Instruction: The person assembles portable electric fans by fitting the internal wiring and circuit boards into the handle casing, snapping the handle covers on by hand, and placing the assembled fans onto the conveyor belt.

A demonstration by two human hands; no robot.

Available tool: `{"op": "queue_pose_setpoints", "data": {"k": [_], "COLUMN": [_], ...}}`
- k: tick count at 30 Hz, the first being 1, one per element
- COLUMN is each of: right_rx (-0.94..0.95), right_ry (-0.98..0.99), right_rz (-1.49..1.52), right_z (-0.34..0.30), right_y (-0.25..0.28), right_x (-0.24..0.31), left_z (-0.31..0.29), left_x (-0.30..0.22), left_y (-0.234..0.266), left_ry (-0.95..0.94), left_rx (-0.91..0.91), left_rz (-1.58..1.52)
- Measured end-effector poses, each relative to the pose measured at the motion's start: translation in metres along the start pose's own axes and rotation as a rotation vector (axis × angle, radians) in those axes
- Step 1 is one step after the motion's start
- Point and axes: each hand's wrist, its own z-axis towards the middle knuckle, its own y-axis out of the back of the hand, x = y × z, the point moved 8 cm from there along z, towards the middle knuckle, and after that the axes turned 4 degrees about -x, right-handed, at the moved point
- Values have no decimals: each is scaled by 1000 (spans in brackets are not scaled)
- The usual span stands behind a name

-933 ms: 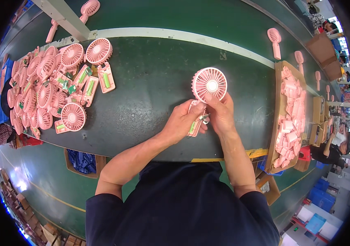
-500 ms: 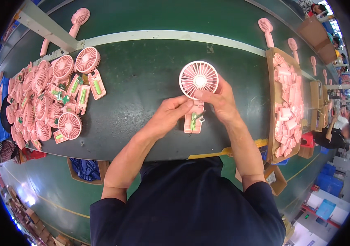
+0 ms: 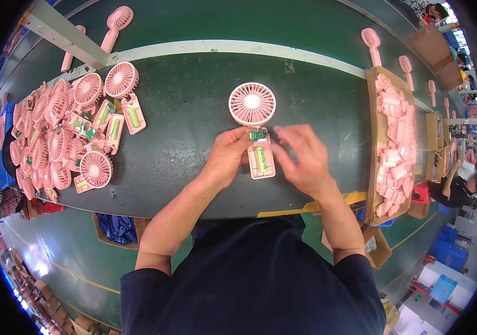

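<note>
In front of me is a pink handheld fan (image 3: 252,104), its round grille pointing away from me. The handle lies uncovered toward me, showing a green circuit board (image 3: 258,135) and a green battery cell (image 3: 261,159) with thin wires. Along the handle's left edge, just below the grille, my left hand (image 3: 222,158) grips the fan with thumb and fingers. My right hand (image 3: 307,162) is beside the handle's right side, thumb and fingers apart, with nothing seen in it. Its fingertips are slightly blurred.
At the left lies a heap of pink fans (image 3: 57,145) with uncovered handles. A carton of pink plastic shells (image 3: 395,145) stands at the right. Beyond a white rail (image 3: 210,46), finished fans (image 3: 371,39) lie on a green surface. A metal post (image 3: 68,33) rises far left.
The fan has shifted slightly left, and its open handle now faces up with board and battery showing. My right hand has let go of the grille and moved down beside the handle.
</note>
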Motion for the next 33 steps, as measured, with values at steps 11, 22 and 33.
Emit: {"op": "queue_pose_setpoints", "data": {"k": [11,22,33], "right_rx": [6,115,207], "right_ry": [308,250,-22], "right_rz": [-200,27,-4], "right_z": [-4,-14,-20], "right_y": [-7,-1,-11], "right_x": [8,3,-13], "left_z": [-5,-9,-1], "left_x": [-1,-7,17], "left_y": [-5,-13,-9], "left_ry": [-154,-162,105], "left_rx": [-12,100,110], "left_rz": [203,142,44]}}
